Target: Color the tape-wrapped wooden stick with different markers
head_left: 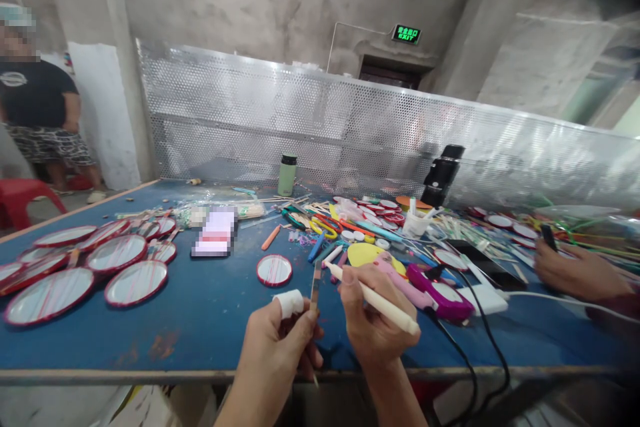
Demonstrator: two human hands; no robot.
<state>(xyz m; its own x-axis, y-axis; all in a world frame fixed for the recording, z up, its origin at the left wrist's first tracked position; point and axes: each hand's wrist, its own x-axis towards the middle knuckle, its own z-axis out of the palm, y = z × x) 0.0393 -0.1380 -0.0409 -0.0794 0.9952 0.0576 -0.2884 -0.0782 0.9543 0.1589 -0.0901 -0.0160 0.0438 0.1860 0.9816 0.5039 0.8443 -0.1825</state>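
Observation:
My left hand (280,347), with white tape around one finger, is closed on a thin flat stick (315,290) that points up and away from me. In my right hand (375,320) I hold a cream-coloured marker pen (387,308), its tip beside the upper part of the stick. Whether the tip touches the stick I cannot tell. A small round red-rimmed mirror (274,270) lies on the blue table just beyond my left hand. Right of the marker are a pink glue gun (395,273) and a purple device (440,293) with cables.
Several red-rimmed mirrors (117,252) overlap at the left, near a phone (215,232). Pens, scissors (325,227) and sticks clutter the middle. A green bottle (287,175) stands by the perforated metal screen (280,113). At the right is another person's hand (575,270); a person (40,100) stands far left.

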